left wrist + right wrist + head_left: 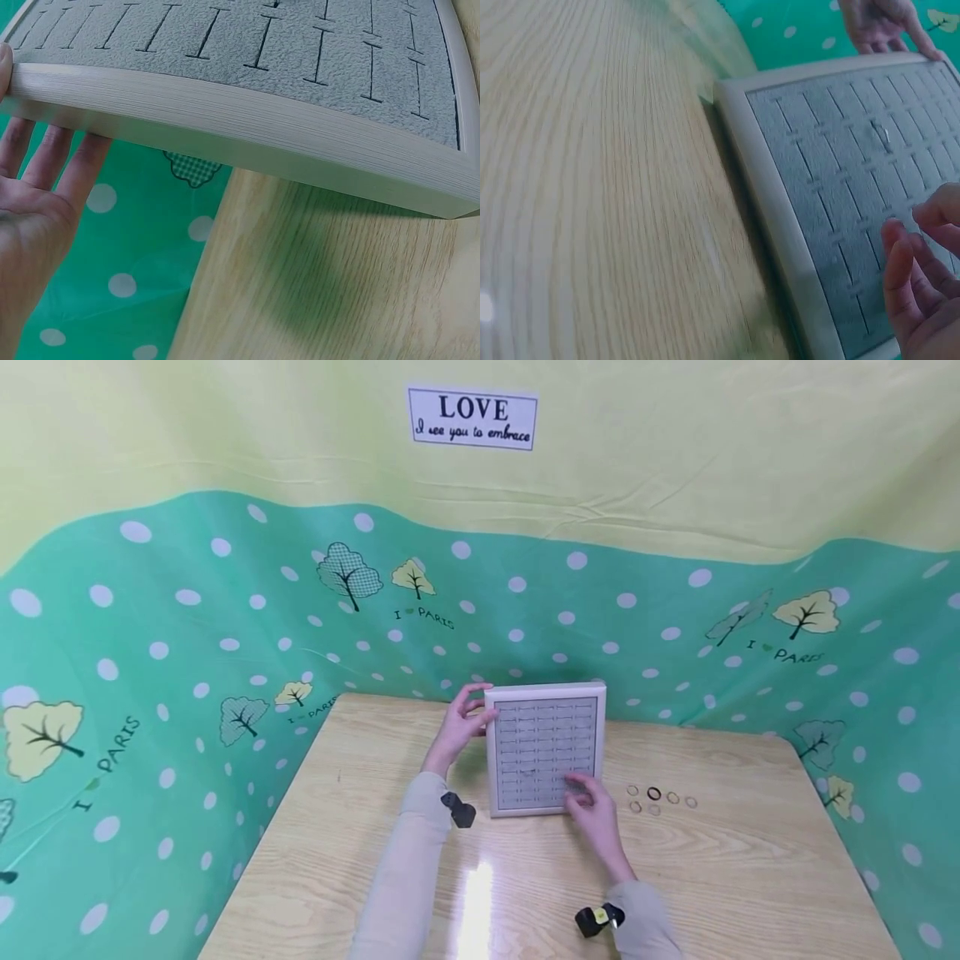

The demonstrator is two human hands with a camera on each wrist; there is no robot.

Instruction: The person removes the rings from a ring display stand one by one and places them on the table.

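Observation:
A pale-framed ring display board (546, 752) with a grey slotted pad stands tilted on the table. My left hand (456, 727) holds its upper left edge, the thumb on the front and the other fingers against the side, as the left wrist view shows. My right hand (596, 814) is at the lower right of the pad. Its bent fingertips (892, 229) are close to the slots; whether something small is between them cannot be made out. A small ring (881, 135) sits in a slot, also faintly visible in the head view.
Several thin rings (672, 797) lie on the wooden table (735, 860) to the right of the board, among them a dark ring (654, 793). A green dotted cloth (517, 602) hangs behind and along the sides. Light glares on the tabletop in front.

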